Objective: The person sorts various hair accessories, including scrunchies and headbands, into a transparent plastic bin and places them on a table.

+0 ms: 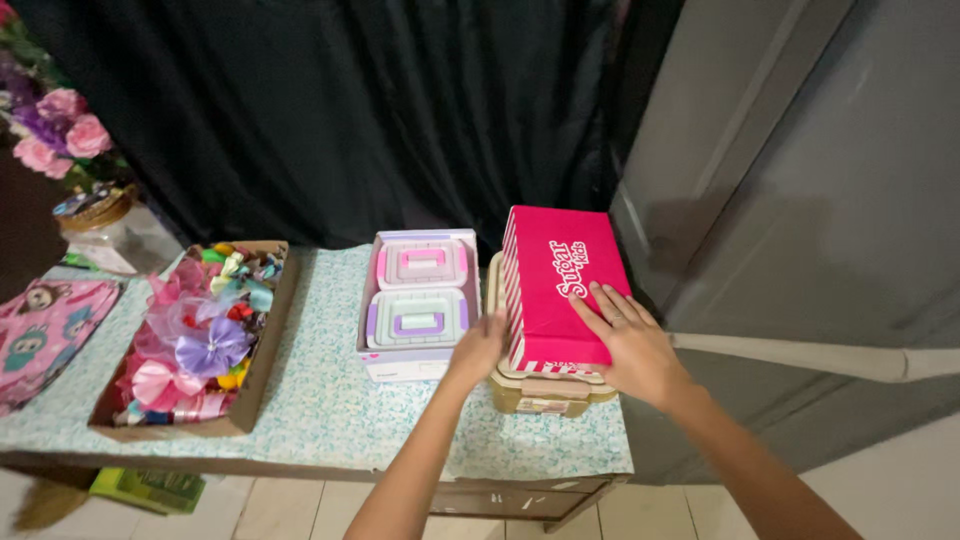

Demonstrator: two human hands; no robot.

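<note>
black curtain behind, patterned bench (330,410) below: right hand (632,345) flat on the pink box (560,290), fingers spread; left hand (478,348) grips its side, probably. box sits atop a tan container (545,392); steadying, both hands needing a firm hold.

beige container (545,392) mostly hidden under pink box (560,290)

Pink striped box (560,285) atop beige container (545,392).

One head-worn view — high, angled down at the table (330,420).
It faces the far black curtain (350,110), forearms entering from the near edge — close enough that the tabletop fills the middle.
</note>
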